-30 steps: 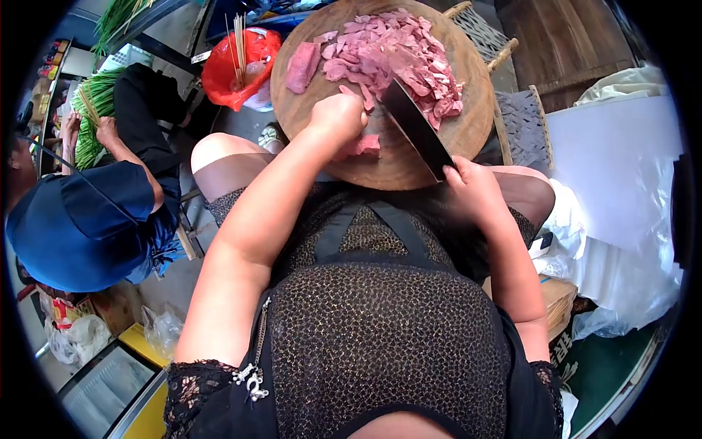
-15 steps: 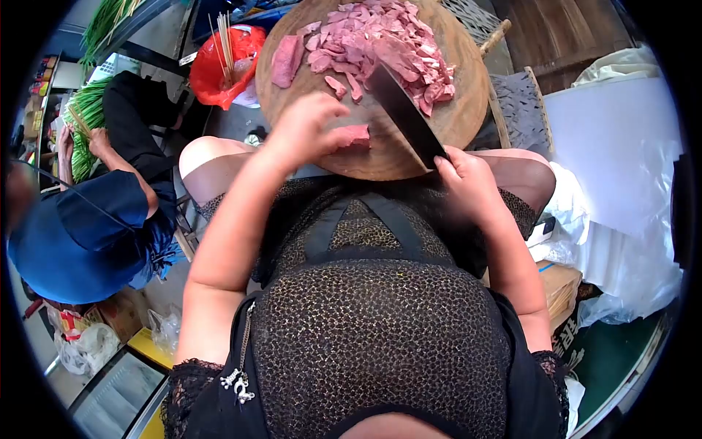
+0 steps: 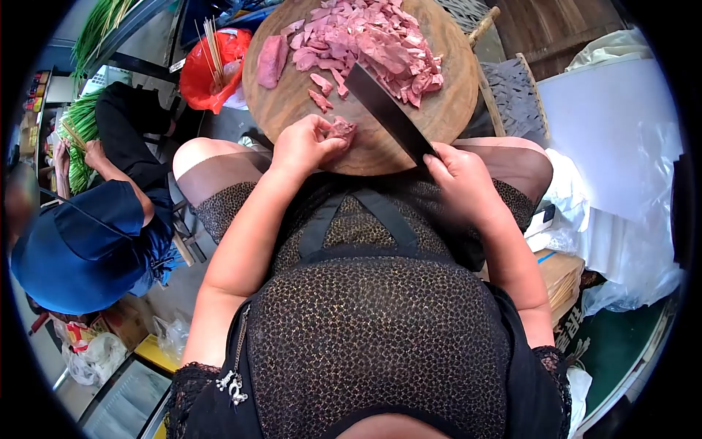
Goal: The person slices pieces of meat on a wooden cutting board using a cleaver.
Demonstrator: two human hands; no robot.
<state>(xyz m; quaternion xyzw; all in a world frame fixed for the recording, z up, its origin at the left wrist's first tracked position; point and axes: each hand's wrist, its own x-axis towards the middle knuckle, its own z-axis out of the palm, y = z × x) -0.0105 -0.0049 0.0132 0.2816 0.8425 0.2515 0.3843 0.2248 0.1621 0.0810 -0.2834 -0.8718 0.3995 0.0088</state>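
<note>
My left hand (image 3: 301,148) grips a small chunk of meat (image 3: 342,130) at the near edge of the round wooden board (image 3: 281,102). In my right hand (image 3: 462,175) is the handle end of a broad dark cleaver (image 3: 387,113), its blade slanting up and left over the board. A heap of sliced pink meat (image 3: 380,47) covers the board's far side. Left of the heap lies a thicker meat piece (image 3: 271,61). A few small strips (image 3: 320,100) rest between the heap and my left hand.
A red bag-lined container (image 3: 197,84) with wooden skewers stands left of the board. Farther left, a person in blue (image 3: 88,241) holds skewers beside green vegetables (image 3: 82,121). Woven stools (image 3: 512,99) and a white panel (image 3: 599,139) are on the right.
My left hand let go of a strip near the heap, moved back toward me and closed on the chunk. Another small strip now lies apart on the board. The whole view has shifted slightly.
</note>
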